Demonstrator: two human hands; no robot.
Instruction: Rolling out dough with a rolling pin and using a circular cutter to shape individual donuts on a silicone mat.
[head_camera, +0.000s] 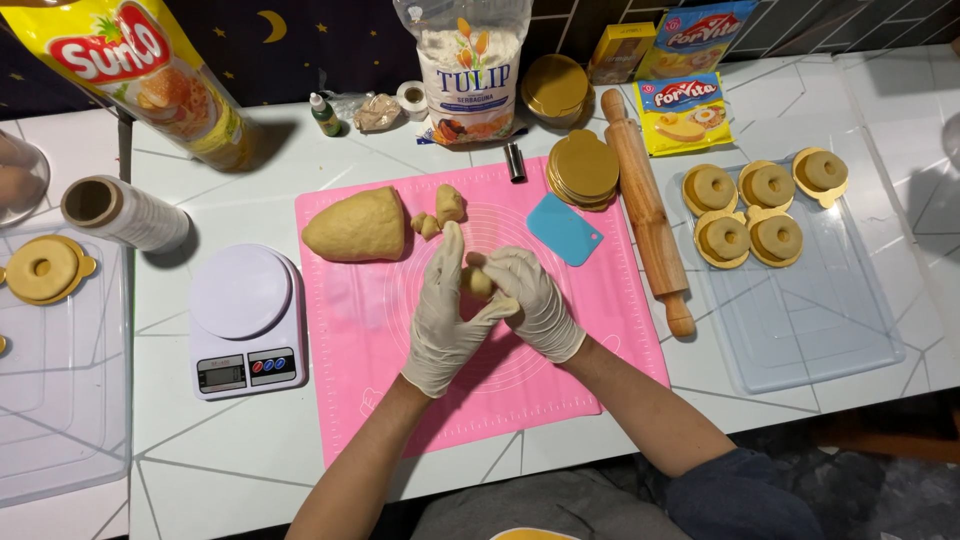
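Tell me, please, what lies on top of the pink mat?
On the pink mat lie a big dough lump, small dough pieces and a blue scraper. Both gloved hands hide part of its middle.

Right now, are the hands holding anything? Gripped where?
Yes. Both gloved hands share one small dough piece above the pink mat: left hand and right hand pinch it at its opposite sides with the fingertips. Most of it is hidden.

gloved hands (490, 300) around dough piece (478, 282), pink mat (350, 300)
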